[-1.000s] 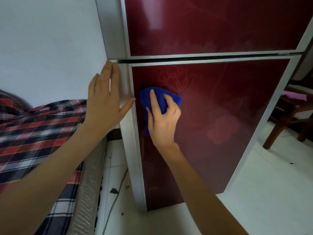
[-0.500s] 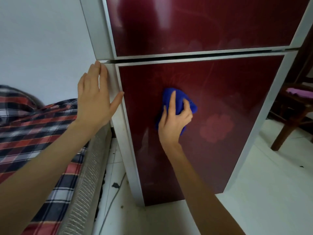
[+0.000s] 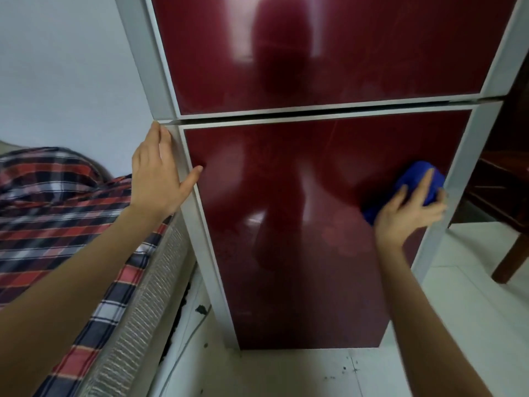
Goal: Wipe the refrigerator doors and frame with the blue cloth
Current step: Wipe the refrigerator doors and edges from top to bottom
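The right hand (image 3: pixel 406 217) pressed the blue cloth (image 3: pixel 415 184) flat against the lower door (image 3: pixel 300 224) of the refrigerator, and its fingers (image 3: pixel 423 184) were spread apart over the bunched cloth, not closed around it. The cloth lay at the right side of the red panel, just beside the silver frame (image 3: pixel 458 179) on that edge, and it reached up and to the right from under the fingers. So the right frame strip was the nearest unwiped part for this hand, I think, and the coming stroke would turn on this small gap between cloth and strip. The left hand (image 3: pixel 160 179) was far from the cloth, at the opposite edge, open and flat on the left frame, with the thumb touching the red panel. It held nothing and seemed only to steady the body. The upper door (image 3: pixel 329 53) was above both hands
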